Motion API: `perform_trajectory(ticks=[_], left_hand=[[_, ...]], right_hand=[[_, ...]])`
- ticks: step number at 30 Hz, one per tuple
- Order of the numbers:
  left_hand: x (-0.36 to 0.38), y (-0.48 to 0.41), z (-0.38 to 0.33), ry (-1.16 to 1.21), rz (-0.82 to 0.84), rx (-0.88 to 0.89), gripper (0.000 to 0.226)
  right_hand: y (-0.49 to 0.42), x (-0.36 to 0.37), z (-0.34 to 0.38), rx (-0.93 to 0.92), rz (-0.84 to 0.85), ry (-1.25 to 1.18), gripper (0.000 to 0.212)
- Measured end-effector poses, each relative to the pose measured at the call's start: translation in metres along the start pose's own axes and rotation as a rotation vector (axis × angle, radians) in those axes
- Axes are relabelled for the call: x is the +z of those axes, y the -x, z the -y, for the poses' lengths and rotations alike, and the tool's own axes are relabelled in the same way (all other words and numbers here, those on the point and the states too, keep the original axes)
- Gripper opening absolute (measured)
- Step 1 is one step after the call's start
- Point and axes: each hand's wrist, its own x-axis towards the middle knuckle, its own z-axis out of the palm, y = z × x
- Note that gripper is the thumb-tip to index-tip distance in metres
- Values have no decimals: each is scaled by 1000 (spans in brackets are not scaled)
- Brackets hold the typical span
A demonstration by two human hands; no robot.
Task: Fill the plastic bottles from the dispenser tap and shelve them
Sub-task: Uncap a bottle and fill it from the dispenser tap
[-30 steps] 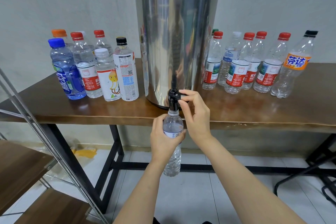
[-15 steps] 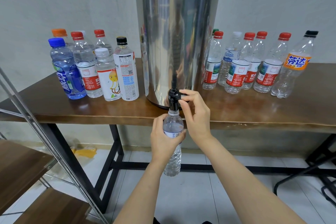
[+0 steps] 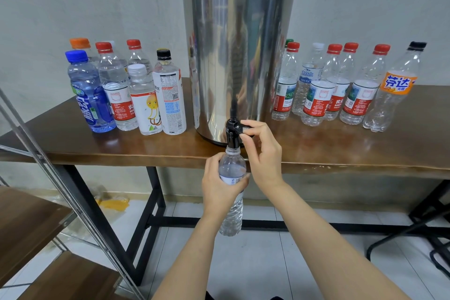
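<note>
A tall steel dispenser (image 3: 238, 56) with a black lid stands at the front edge of a wooden table (image 3: 341, 153). Its black tap (image 3: 232, 133) juts over the edge. My left hand (image 3: 218, 186) grips a clear uncapped plastic bottle (image 3: 231, 214) upright, its mouth right under the tap spout. My right hand (image 3: 261, 151) pinches the tap's lever between thumb and fingers. Water fills much of the bottle; the exact level is hard to see.
Several capped bottles (image 3: 143, 102) holding water stand left of the dispenser; several clear, mostly red-capped bottles (image 3: 319, 102) stand to its right. A metal-framed rack with wooden shelves (image 3: 29, 224) sits at lower left. Black table legs (image 3: 151, 221) and chair legs (image 3: 414, 234) cross the tiled floor.
</note>
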Motion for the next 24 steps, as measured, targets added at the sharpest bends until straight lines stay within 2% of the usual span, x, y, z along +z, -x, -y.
perform_trajectory(ticks=[19, 24], left_hand=[[0, 0, 1, 34, 7, -13, 67], [0, 0, 1, 25, 3, -8, 66]], right_hand=[[2, -2, 0, -1, 30, 35, 23], [1, -5, -2, -42, 76, 84, 12]])
